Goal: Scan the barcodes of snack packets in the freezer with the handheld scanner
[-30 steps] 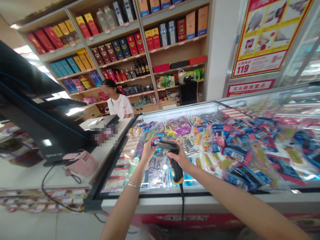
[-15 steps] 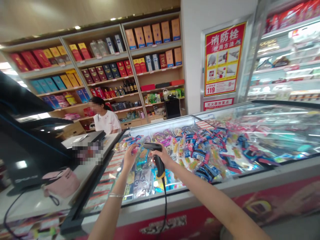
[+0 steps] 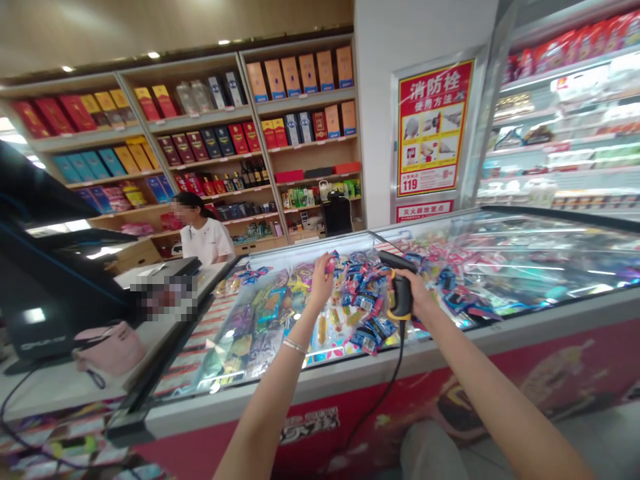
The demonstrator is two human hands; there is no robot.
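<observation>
1. Count: two hands, one black-and-yellow barcode scanner (image 3: 401, 298), one cable (image 3: 401, 347), one chest freezer (image 3: 350, 369), one bracelet (image 3: 295, 345) on the left wrist, one pink pouch (image 3: 111, 348) on the counter. Blue-and-pink packets (image 3: 367, 303) in freezer: many, overlapping, not countable.
2. Position: scanner handle lies inside the right-hand grip, above the packets; its head tops the fist, cable hanging below.
3. Right hand (image 3: 416, 291): fingers wrapped closed around the handle.
4. Left hand (image 3: 321, 283): fingers bent, over the packets; pink patch at fingertips, cannot tell whether held.
</observation>
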